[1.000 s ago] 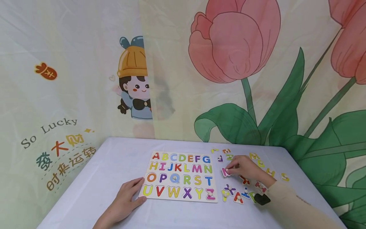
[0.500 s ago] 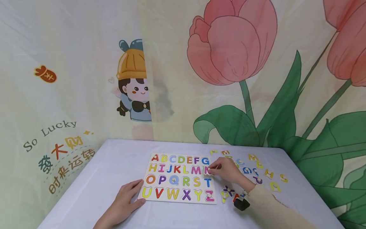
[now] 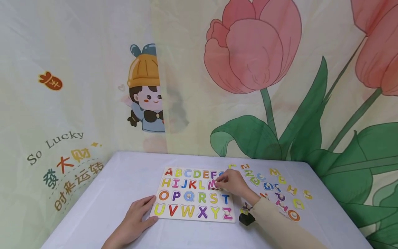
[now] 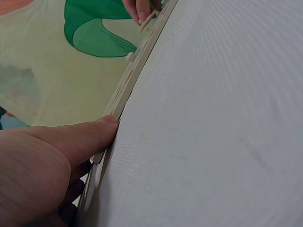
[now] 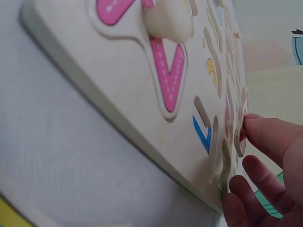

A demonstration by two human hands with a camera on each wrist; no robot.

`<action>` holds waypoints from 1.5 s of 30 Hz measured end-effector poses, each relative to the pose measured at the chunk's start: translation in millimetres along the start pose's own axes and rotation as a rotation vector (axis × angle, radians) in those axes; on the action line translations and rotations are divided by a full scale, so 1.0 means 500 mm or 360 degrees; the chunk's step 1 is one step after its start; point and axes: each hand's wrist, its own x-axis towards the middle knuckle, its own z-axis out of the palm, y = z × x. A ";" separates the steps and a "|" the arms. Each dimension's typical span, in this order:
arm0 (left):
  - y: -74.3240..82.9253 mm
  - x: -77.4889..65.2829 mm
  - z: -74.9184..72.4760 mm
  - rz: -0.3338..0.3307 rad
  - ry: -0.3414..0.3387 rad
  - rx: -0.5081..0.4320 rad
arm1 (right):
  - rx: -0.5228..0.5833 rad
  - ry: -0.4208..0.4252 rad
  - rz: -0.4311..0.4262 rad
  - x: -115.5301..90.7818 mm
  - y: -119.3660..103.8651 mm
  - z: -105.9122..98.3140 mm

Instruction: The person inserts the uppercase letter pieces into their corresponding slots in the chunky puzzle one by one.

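Note:
A wooden alphabet puzzle board lies on the table. My right hand pinches a pink letter M puzzle piece over the second row, near the M place. In the right wrist view this piece is seen edge-on at the board's face, beneath the thumb and fingertips; whether it is seated I cannot tell. My left hand rests at the board's lower left corner, thumb against the front edge, as the left wrist view also shows. Knobbed Q and Z pieces sit in the board.
Several loose letter pieces lie right of the board, among them an orange O, a yellow S and a blue G. Some are hidden under the right forearm. A printed curtain hangs behind the white table.
My right hand has carried the pink M piece leftward from among the loose pieces, past the N place, to the M place. The left hand has stayed at the board's corner.

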 end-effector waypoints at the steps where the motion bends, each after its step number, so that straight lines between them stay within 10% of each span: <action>1: -0.002 0.000 0.002 -0.0006 -0.0003 0.0005 | 0.0001 -0.0007 -0.0002 0.001 0.000 0.004; 25: -0.014 0.003 0.010 -0.0038 -0.0025 0.0021 | -0.0010 -0.0018 -0.0005 -0.005 -0.013 0.045; 45: -0.008 0.008 0.006 -0.0029 -0.0013 0.0021 | 0.0051 -0.0113 -0.0038 0.003 0.026 -0.034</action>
